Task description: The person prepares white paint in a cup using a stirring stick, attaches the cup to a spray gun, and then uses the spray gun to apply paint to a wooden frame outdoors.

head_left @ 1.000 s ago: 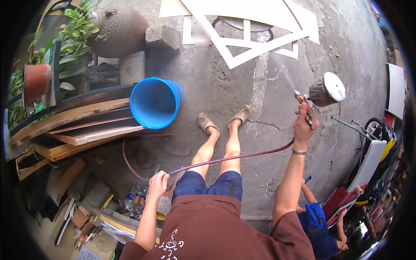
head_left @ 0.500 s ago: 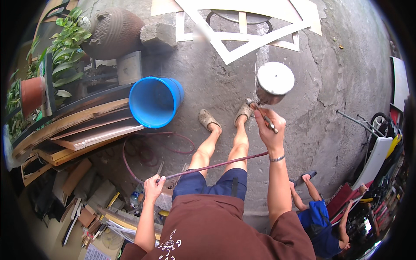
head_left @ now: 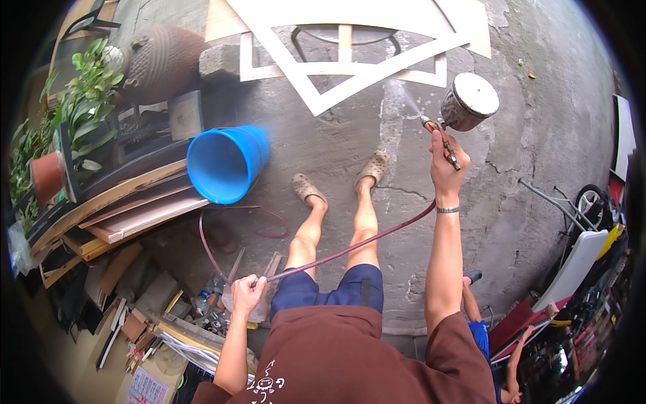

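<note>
My right hand (head_left: 449, 168) is wrapped round a spray gun (head_left: 437, 128), held out ahead on the right. A round metal paint cup (head_left: 471, 101) with a white-coated lid sits on the gun. Pale mist fans from the nozzle toward a white-painted triangular frame (head_left: 377, 76) that lies over other pale wooden pieces. From the gun a dark red hose (head_left: 350, 250) sags across my legs to my left hand (head_left: 247, 296), whose fingers are closed on it. Beyond that hand the hose loops over the ground.
A blue bucket (head_left: 222, 165) stands at the left, beside stacked boards (head_left: 141, 209) and potted plants (head_left: 87, 114). A large clay jar (head_left: 161, 64) is behind them. Another person (head_left: 478, 330) is at the lower right, near a leaning white panel (head_left: 572, 259).
My right hand has carried the spray gun farther ahead and to the right, and mist now shows at its nozzle. The hose sags more. My view has shifted slightly; the other person is less visible.
</note>
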`<state>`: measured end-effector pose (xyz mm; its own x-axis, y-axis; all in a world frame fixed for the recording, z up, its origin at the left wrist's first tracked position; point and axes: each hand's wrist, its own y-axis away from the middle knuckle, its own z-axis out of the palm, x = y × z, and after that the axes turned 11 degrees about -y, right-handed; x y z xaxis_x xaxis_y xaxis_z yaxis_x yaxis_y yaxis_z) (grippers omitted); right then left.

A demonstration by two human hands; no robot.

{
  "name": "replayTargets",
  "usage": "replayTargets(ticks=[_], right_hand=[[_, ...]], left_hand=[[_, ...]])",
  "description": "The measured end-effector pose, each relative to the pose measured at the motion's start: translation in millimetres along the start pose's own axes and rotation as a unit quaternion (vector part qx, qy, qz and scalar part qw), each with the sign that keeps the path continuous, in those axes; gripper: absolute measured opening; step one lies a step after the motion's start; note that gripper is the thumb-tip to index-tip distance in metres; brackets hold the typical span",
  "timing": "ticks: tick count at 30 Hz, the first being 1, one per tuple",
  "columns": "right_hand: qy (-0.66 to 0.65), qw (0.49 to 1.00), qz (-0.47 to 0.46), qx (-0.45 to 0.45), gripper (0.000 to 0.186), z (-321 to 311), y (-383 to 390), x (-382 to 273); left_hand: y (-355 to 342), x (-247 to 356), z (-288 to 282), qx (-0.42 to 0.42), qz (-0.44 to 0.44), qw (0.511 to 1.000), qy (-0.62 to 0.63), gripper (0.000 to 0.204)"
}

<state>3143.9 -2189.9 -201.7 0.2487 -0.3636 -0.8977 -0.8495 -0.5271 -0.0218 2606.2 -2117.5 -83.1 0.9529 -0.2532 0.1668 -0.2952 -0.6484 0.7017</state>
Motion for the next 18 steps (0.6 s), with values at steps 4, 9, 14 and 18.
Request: replayTargets(ticks=[4,9,14,18], right_hand=[[0.004,1.000,-0.022,0.014,0.030,-30.0,-44.0,21.3],[-0.005,0.998,-0.038,0.046,0.021,-58.4,-94.3,43.9],[0.003,0.995,-0.055,0.078,0.024,-79.4,-145.7,77.7],[-0.012,0.992,-0.043,0.118,0.027,-102.6,-180.1,93.6]], left_hand=[[-9.1,48.8,12.7,0.011,0.022,1.000,0.016,0.050],[-18.3,105.2,24.5,-0.014,0.014,0.999,0.031,0.052],[-18.4,135.8,49.6,-0.010,0.003,0.998,0.064,0.052],[-26.9,169.2,48.4,-0.021,0.026,0.996,0.088,0.050]])
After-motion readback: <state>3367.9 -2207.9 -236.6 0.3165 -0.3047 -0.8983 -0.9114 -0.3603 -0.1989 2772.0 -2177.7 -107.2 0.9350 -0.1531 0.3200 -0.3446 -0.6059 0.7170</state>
